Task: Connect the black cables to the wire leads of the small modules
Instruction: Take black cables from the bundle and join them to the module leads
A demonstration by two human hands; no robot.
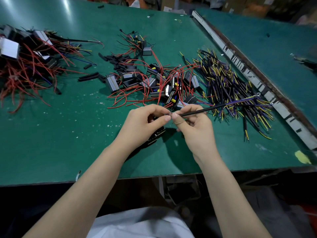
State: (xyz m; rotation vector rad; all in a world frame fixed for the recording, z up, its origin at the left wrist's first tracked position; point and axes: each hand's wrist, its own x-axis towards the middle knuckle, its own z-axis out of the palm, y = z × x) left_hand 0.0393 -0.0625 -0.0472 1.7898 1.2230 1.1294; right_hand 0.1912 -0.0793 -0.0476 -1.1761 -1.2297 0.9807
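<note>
Both hands met just above the green bench mat (51,134): the right hand (193,122) pinched the near end of a thin black sheathed cable (202,110) between thumb and forefinger, and the left hand (145,121) pinched a fine wire lead at the same spot, a small black box module (157,133) tucked under its palm. That cable looked light and springy, its bare tips fragile, so holding close to the stripped end seemed wise. One cable and one module were in hand; the loose black cables (231,86) at right and the red-leaded modules (159,83) mid-table lay too tangled to count, dozens at a guess.
</note>
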